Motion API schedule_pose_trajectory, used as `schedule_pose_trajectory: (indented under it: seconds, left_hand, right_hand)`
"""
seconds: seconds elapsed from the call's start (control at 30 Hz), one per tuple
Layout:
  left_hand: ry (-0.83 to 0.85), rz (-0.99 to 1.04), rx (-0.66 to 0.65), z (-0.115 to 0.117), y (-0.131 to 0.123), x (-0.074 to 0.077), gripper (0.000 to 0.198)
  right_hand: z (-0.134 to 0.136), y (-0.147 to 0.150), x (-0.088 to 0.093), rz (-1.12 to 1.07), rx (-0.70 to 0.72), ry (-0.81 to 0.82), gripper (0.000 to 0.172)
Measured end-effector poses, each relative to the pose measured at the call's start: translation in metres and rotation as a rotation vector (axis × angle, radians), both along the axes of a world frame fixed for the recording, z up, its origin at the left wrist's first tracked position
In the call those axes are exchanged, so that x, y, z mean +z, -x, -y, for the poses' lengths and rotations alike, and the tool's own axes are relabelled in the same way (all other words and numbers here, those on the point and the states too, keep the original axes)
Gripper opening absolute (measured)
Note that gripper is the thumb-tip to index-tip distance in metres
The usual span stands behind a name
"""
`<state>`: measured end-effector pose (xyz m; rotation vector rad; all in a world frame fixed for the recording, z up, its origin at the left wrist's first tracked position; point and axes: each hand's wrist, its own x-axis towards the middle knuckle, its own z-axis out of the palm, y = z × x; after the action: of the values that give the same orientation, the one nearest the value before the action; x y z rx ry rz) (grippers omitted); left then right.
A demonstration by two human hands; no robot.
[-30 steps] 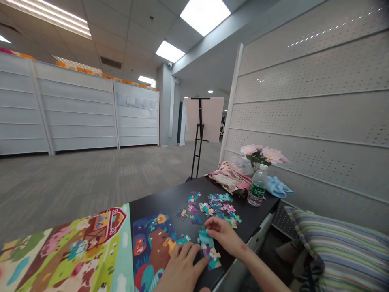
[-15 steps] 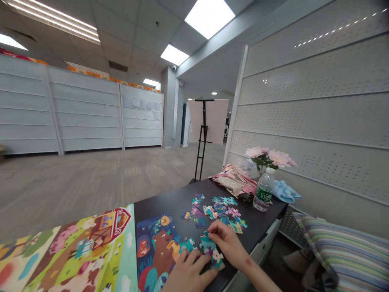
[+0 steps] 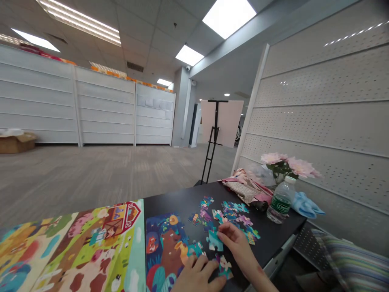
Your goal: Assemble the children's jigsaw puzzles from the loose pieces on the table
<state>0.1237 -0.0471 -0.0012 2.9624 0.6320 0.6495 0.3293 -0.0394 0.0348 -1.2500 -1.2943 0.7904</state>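
A partly built jigsaw with a brown bear on blue lies on the black table. My left hand rests flat, fingers spread, on its lower right corner. My right hand pinches a teal puzzle piece just right of the built part. Another small joined cluster lies below that piece, between my hands. Loose pieces are scattered further back on the table.
A finished farm puzzle fills the left. At the table's far right stand a water bottle, pink flowers, folded cloths and a blue cloth. An easel stands on the carpet behind. A striped cushion lies lower right.
The view has swung left and up. My right hand has lifted the teal piece away from the cluster it sat on; my left hand stays flat on the puzzle.
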Motion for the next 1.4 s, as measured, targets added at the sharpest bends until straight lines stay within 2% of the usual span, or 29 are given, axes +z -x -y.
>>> schedule_pose_trajectory:
  seconds: [0.13, 0.3, 0.4, 0.47, 0.57, 0.63, 0.7, 0.9, 1.03, 1.13, 1.27, 1.4]
  left_hand:
    - [0.119, 0.004, 0.019, 0.001, 0.004, 0.002, 0.031]
    - [0.014, 0.020, -0.029, -0.001, 0.006, -0.001, 0.029]
    - [0.024, -0.033, -0.013, 0.000, 0.006, 0.008, 0.020]
    - [0.096, -0.070, 0.059, 0.003, 0.010, 0.020, 0.016]
    - [0.204, 0.006, 0.259, 0.004, 0.025, 0.042, 0.008]
    - [0.243, 0.082, 0.388, 0.002, 0.038, 0.052, 0.013]
    - [0.265, 0.119, 0.475, -0.003, 0.049, 0.056, 0.017]
    - [0.287, 0.074, 0.559, -0.014, 0.059, 0.049, 0.040]
    - [0.290, -0.014, 0.576, -0.012, 0.056, 0.052, 0.044]
    - [0.294, -0.071, 0.591, -0.012, 0.055, 0.052, 0.046]
    - [0.275, -0.101, 0.576, -0.020, 0.056, 0.043, 0.048]
    - [0.271, -0.115, 0.562, -0.025, 0.057, 0.037, 0.049]
  right_hand:
    - [0.002, -0.004, -0.004, -0.038, -0.043, -0.001, 0.038]
    - [0.006, -0.005, -0.006, -0.074, -0.100, -0.024, 0.038]
    - [0.007, -0.006, -0.007, -0.094, -0.121, -0.045, 0.037]
    - [0.006, -0.007, -0.009, -0.103, -0.127, -0.054, 0.036]
    - [0.005, -0.009, -0.012, -0.109, -0.132, -0.060, 0.035]
    - [0.004, -0.010, -0.014, -0.109, -0.135, -0.062, 0.035]
    - [0.002, -0.011, -0.015, -0.105, -0.136, -0.061, 0.036]
    - [0.001, -0.012, -0.014, -0.048, -0.131, -0.053, 0.036]
    - [0.001, -0.012, -0.015, 0.053, -0.149, -0.050, 0.027]
    - [-0.001, -0.012, -0.018, 0.191, -0.233, -0.045, 0.017]
    - [-0.001, -0.008, -0.026, 0.405, -0.397, -0.044, 0.030]
    - [0.005, -0.009, -0.030, 0.541, -0.436, -0.027, 0.034]
